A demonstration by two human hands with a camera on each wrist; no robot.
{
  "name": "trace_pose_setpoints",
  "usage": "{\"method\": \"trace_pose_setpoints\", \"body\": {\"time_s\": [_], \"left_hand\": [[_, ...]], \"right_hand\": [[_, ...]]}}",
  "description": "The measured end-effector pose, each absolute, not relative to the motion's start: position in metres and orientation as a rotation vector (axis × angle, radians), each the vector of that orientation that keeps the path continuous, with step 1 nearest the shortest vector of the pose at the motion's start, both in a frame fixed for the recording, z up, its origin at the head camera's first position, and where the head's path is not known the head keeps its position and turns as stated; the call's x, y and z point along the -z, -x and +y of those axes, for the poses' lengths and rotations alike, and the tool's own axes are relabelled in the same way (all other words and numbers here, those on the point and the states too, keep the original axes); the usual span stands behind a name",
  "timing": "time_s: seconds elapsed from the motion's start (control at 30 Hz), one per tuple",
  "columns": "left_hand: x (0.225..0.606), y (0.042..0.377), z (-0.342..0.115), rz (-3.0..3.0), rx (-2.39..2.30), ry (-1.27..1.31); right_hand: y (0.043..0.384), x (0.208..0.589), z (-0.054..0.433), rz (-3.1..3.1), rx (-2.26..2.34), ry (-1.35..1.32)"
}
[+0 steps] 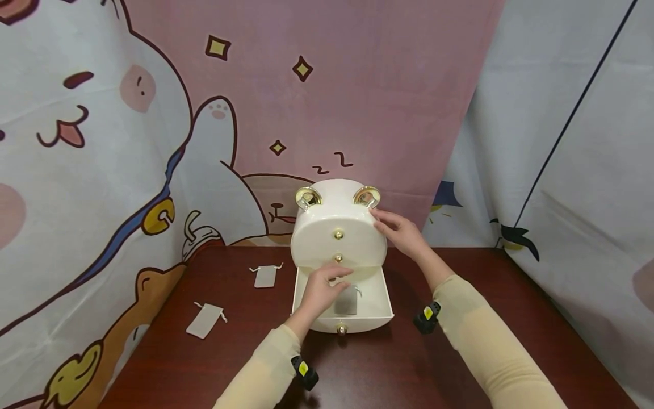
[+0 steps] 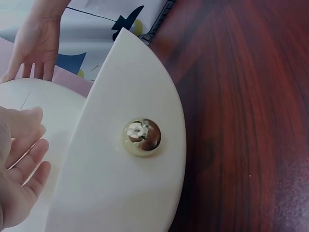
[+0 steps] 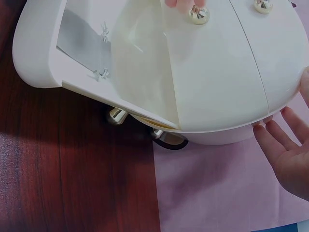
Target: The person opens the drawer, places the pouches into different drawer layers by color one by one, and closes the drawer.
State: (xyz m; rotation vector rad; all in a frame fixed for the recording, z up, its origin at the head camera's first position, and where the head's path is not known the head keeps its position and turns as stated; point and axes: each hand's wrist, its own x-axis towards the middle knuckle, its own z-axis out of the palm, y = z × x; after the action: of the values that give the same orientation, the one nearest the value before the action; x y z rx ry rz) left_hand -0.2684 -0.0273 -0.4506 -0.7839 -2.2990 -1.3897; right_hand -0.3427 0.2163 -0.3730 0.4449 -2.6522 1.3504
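Note:
A white rounded jewelry box (image 1: 338, 196) with gold ring-shaped ears and gold knobs stands on the table. Its bottom drawer (image 1: 370, 322) is pulled out, and a grey drawstring pouch (image 1: 347, 303) lies inside. Over that drawer hovers my left hand (image 1: 321, 288), fingers loosely bent; in the left wrist view, nothing lies between thumb and fingers. The drawer's gold knob (image 2: 143, 137) shows beside it. My right hand (image 1: 403, 234) touches the box's upper right side, just below the right ear (image 1: 367, 196). In the right wrist view its fingertips (image 3: 259, 133) rest along the box's edge.
Two light grey drawstring pouches lie on the dark red table (image 1: 245, 352) left of the box, one pouch (image 1: 265, 276) farther back and another (image 1: 206, 321) nearer. A printed cartoon cloth (image 1: 398, 113) hangs close behind the box and along both sides.

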Motion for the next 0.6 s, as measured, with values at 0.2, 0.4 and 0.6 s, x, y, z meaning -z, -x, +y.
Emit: {"method": "trace_pose_setpoints", "body": {"time_s": [0.2,0.4,0.6], "left_hand": [[0.448,0.264,-0.036,-2.348,1.389,0.772],[0.446,0.259,-0.044,-2.343,1.316,0.778],[0.445,0.255,-0.051,-2.322,1.274,0.765]], "right_hand": [[0.341,0.371,0.216,-2.661,-1.359,-0.44],[0.342,0.371,0.216,-2.665,-1.354,-0.436],[0.343,0.372,0.216,-2.655,-1.36,-0.435]]}}
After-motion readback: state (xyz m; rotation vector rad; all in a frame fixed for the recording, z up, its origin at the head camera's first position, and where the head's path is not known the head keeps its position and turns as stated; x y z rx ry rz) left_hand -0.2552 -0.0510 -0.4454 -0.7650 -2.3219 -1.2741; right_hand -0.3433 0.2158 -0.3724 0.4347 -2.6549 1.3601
